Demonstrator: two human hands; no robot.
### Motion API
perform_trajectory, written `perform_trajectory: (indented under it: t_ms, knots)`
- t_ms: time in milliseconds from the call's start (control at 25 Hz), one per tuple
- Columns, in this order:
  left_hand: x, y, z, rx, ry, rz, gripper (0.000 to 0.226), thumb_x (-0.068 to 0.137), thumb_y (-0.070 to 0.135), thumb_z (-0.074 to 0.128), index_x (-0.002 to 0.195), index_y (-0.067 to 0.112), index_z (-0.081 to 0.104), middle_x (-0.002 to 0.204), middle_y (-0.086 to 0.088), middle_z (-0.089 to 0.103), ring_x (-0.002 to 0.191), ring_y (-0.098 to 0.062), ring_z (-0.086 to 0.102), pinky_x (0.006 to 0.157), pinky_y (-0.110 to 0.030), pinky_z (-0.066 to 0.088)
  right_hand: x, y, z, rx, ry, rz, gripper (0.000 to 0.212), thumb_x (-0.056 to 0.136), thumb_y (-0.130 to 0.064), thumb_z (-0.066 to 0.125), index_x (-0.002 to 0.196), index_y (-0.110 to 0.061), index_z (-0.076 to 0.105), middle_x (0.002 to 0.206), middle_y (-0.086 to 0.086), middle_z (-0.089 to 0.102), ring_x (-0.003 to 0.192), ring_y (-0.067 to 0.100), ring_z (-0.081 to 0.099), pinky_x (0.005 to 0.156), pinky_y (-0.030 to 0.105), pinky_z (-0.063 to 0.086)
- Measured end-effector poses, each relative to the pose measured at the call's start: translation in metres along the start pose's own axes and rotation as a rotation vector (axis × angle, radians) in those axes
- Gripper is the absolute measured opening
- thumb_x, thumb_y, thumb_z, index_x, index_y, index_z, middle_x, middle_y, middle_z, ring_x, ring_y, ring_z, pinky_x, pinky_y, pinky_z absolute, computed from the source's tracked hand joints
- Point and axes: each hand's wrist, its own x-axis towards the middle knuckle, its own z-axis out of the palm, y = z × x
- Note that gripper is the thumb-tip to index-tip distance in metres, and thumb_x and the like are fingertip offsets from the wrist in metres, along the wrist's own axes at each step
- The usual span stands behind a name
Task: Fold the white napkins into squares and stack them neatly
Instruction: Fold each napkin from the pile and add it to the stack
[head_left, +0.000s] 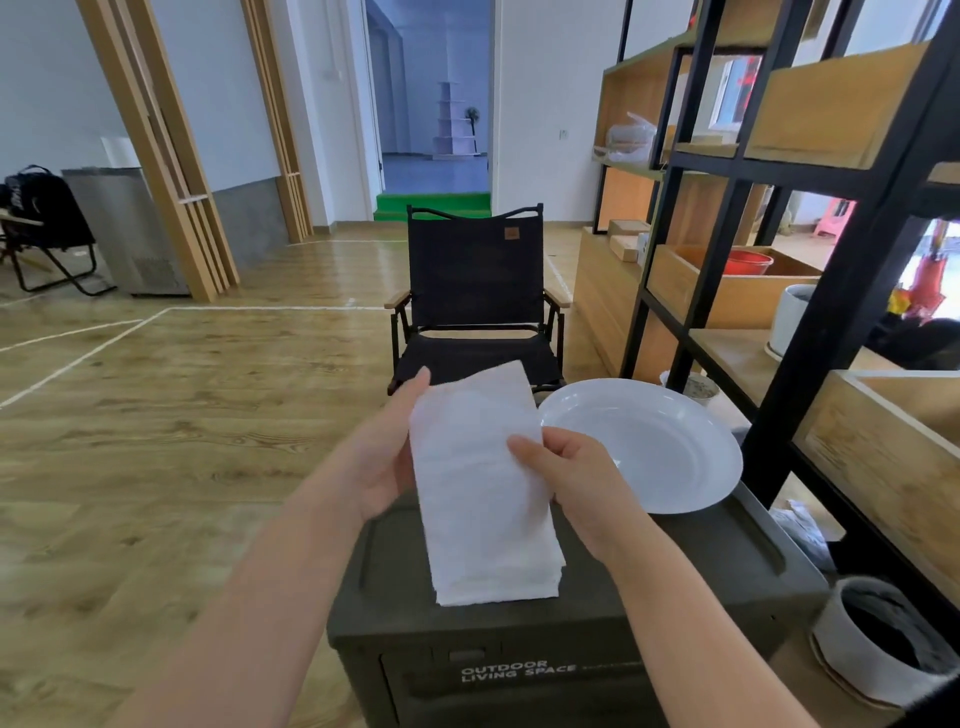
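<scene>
A long white napkin (470, 457), folded into a narrow strip, is raised between both hands above a dark green storage box (675, 587). My left hand (376, 457) holds its left edge, fingers behind the cloth. My right hand (576, 480) pinches its right edge at mid-length, thumb on top. The strip's lower end meets a stack of white napkins (498, 584) lying on the box lid; where one ends and the other begins is hard to tell. A white plate (670, 441) rests on the lid's far right corner, with nothing on it.
A black folding chair (475, 291) stands just behind the box. A black-framed wooden shelf unit (779, 218) runs along the right. A grey and white pot (878, 639) sits on the floor at the right of the box. Wooden floor spreads to the left.
</scene>
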Motion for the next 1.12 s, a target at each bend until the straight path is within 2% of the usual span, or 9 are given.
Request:
perform_trajectory:
  t_ms: [80, 160, 240, 320, 440, 640, 840, 960, 1120]
  knots:
    - [-0.005, -0.023, 0.001, -0.098, -0.015, -0.034, 0.058, 0.093, 0.065, 0.034, 0.114, 0.024, 0.069, 0.107, -0.006, 0.075, 0.098, -0.023, 0.071, 0.082, -0.038, 0.055, -0.005, 0.002, 0.001, 0.05, 0.077, 0.07, 0.017, 0.086, -0.035, 0.064, 0.089, -0.021, 0.074, 0.091, -0.001, 0.075, 0.088, 0.021, 0.071, 0.085, 0.042, 0.056]
    - [-0.012, -0.044, 0.006, -0.047, 0.139, 0.046, 0.037, 0.091, 0.059, 0.047, 0.115, 0.035, 0.063, 0.101, -0.002, 0.076, 0.09, -0.02, 0.073, 0.078, -0.039, 0.056, -0.008, 0.004, 0.002, 0.033, 0.159, 0.089, 0.016, 0.086, -0.035, 0.064, 0.096, -0.023, 0.07, 0.096, -0.002, 0.073, 0.089, 0.019, 0.068, 0.082, 0.039, 0.057]
    - [-0.016, -0.06, 0.008, 0.16, 0.331, 0.234, 0.02, 0.088, 0.041, 0.063, 0.107, 0.047, 0.062, 0.09, 0.004, 0.075, 0.083, -0.019, 0.072, 0.066, -0.036, 0.059, -0.012, 0.004, 0.002, -0.043, 0.231, 0.037, 0.03, 0.084, -0.037, 0.067, 0.112, -0.031, 0.058, 0.099, -0.012, 0.064, 0.087, 0.011, 0.064, 0.066, 0.02, 0.055]
    - [-0.019, -0.07, 0.007, 0.379, 0.348, 0.416, 0.021, 0.083, 0.031, 0.072, 0.1, 0.042, 0.069, 0.087, 0.011, 0.073, 0.081, -0.016, 0.069, 0.066, -0.035, 0.059, -0.017, 0.005, 0.002, -0.15, 0.252, -0.037, 0.048, 0.081, -0.037, 0.071, 0.12, -0.044, 0.045, 0.099, -0.022, 0.057, 0.086, 0.007, 0.062, 0.05, 0.007, 0.045]
    - [-0.023, -0.07, 0.007, 0.564, 0.386, 0.509, 0.021, 0.077, 0.029, 0.078, 0.094, 0.039, 0.072, 0.075, 0.029, 0.065, 0.064, 0.003, 0.057, 0.057, -0.013, 0.047, -0.022, 0.01, -0.002, -0.288, 0.179, -0.188, 0.039, 0.079, -0.03, 0.074, 0.106, -0.05, 0.054, 0.1, -0.022, 0.063, 0.091, 0.006, 0.062, 0.066, 0.009, 0.05]
    - [-0.022, -0.066, 0.002, 0.823, 0.424, 0.628, 0.011, 0.075, 0.032, 0.079, 0.081, 0.038, 0.072, 0.075, 0.015, 0.057, 0.066, 0.003, 0.049, 0.061, -0.007, 0.04, -0.028, 0.011, -0.005, -0.676, 0.146, -0.285, 0.021, 0.082, -0.031, 0.072, 0.087, -0.047, 0.059, 0.089, -0.035, 0.05, 0.09, -0.008, 0.05, 0.076, 0.006, 0.04]
    - [-0.017, -0.062, -0.007, 0.697, 0.259, 0.481, 0.009, 0.081, 0.038, 0.071, 0.084, 0.045, 0.066, 0.105, 0.022, 0.056, 0.094, 0.007, 0.054, 0.073, -0.014, 0.046, -0.025, 0.012, -0.01, -0.51, 0.128, -0.256, 0.003, 0.083, -0.033, 0.069, 0.083, -0.035, 0.067, 0.1, -0.024, 0.053, 0.102, 0.0, 0.051, 0.086, 0.017, 0.043]
    - [-0.007, -0.069, -0.01, 0.575, 0.152, 0.33, 0.01, 0.092, 0.037, 0.058, 0.092, 0.038, 0.068, 0.091, 0.018, 0.072, 0.079, 0.002, 0.067, 0.062, -0.013, 0.048, -0.018, 0.02, -0.005, -0.226, 0.157, -0.104, 0.009, 0.089, -0.031, 0.061, 0.095, -0.027, 0.068, 0.097, -0.011, 0.067, 0.097, 0.008, 0.062, 0.089, 0.033, 0.053]
    - [0.01, -0.09, -0.016, 0.695, 0.244, 0.131, 0.042, 0.097, 0.042, 0.046, 0.088, 0.008, 0.069, 0.079, -0.005, 0.071, 0.052, 0.001, 0.063, 0.059, -0.023, 0.046, -0.002, 0.043, 0.004, -0.184, 0.268, -0.024, 0.018, 0.093, -0.025, 0.056, 0.109, -0.026, 0.066, 0.108, -0.008, 0.067, 0.1, 0.01, 0.061, 0.093, 0.038, 0.052]
